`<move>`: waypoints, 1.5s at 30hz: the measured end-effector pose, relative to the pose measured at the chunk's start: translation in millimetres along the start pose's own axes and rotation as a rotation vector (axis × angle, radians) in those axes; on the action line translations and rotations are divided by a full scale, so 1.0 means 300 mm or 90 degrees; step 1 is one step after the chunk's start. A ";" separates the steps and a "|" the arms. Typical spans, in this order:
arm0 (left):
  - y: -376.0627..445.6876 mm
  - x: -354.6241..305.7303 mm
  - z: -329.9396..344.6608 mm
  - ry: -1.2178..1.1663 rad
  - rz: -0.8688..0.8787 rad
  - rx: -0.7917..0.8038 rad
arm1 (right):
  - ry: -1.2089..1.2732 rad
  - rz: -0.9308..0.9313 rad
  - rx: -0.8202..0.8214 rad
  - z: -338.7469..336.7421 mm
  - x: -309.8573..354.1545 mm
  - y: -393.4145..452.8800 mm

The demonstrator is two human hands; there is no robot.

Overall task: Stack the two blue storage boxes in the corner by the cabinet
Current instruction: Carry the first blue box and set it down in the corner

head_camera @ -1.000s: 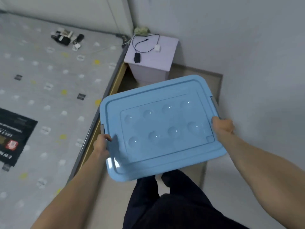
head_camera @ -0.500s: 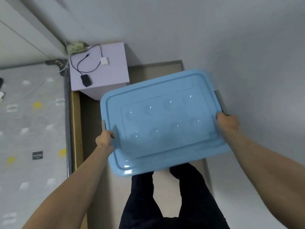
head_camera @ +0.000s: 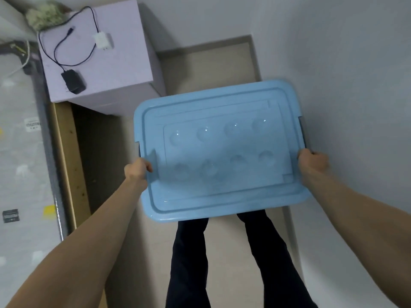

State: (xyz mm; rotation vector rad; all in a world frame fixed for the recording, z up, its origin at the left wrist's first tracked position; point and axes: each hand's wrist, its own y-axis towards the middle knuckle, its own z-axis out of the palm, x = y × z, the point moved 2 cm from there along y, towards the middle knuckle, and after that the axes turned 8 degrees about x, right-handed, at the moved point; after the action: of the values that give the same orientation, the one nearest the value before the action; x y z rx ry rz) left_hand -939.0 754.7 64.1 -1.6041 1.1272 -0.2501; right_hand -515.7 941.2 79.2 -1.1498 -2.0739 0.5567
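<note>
Between the two grips, a blue box (head_camera: 222, 152) hangs lid up above the floor (head_camera: 142, 241). The left hand (head_camera: 136, 170) clasps its left edge, the right hand (head_camera: 312, 162) its right. Beyond the left grip stands a lilac cabinet (head_camera: 115, 63); a wall (head_camera: 355, 85) runs beside the right.

Beige floor (head_camera: 206, 63) bounded by grey walls, a lilac cabinet (head_camera: 115, 63) stood on it in the corner, a black adapter (head_camera: 73, 81), looped cable and white plug (head_camera: 102, 41) laid on the cabinet top, a patterned bed (head_camera: 20, 163) set alongside
</note>
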 end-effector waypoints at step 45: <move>0.708 -0.288 0.520 0.003 0.060 0.042 | -0.072 -0.182 0.085 0.525 0.315 0.686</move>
State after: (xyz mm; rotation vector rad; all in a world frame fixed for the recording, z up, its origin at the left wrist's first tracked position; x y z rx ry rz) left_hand -992.6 933.9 -140.8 -1.4894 1.1838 -0.2266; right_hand -552.2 1122.6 -125.5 -0.7427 -2.2115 0.6213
